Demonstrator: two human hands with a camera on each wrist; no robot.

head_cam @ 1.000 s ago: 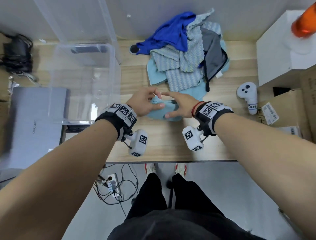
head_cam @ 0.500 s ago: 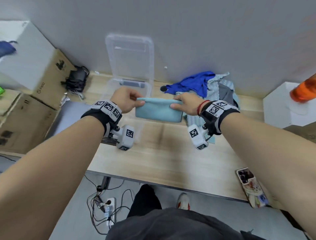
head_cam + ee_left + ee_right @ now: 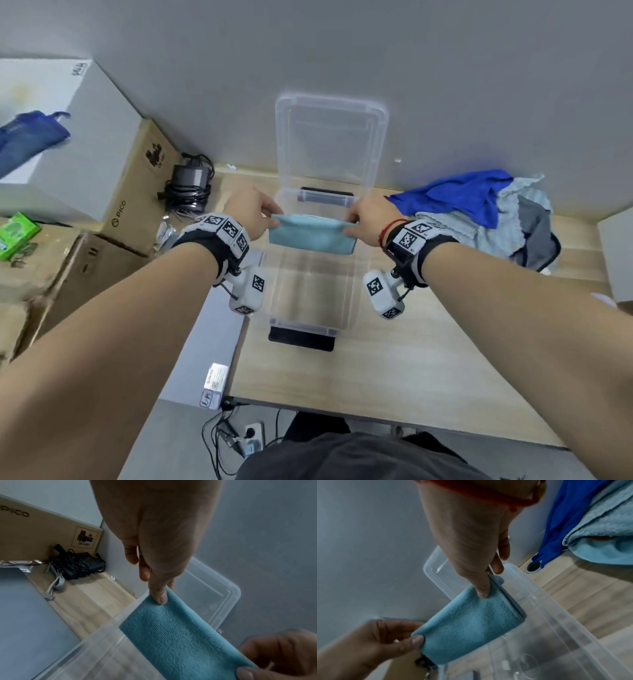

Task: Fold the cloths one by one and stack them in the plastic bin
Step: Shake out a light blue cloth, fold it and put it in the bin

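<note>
Head view is showing the folded light-blue microfibre cloth (image 3: 311, 234) now being held in the air above the clear plastic bin (image 3: 310, 323), stretched between the two hands; a second ago it was lying on the wooden surface (image 3: 394, 363) in front of the heap of unfolded cloths (image 3: 486, 212), with both hands pressing the last fold, and half a second ago it was already being carried toward the bin; so the folding of this cloth is reading as finished and the placing step is under way. The left hand (image 3: 251, 214) is pinching the cloth's left end, thumb on the near face and fingers behind it; the right hand (image 3: 368, 221) is pinching the right end the same way; both grips are closed on the cloth, which the wrist views are confirming, the left thumb (image 3: 160, 595) and the right thumb (image 3: 482, 589) each pressing down on the top edge. The cloth is hanging over the far half of the bin, not yet touching the floor of it; the bin is looking empty, so this would be the first piece of the stack. The bin's clear lid (image 3: 330, 144) is leaning upright against the wall behind the bin; the heap is lying to the right of the bin, still to be folded. Judging from this, lowering the cloth flat and letting go evenly is what matters next, lest the fold spring open.
</note>
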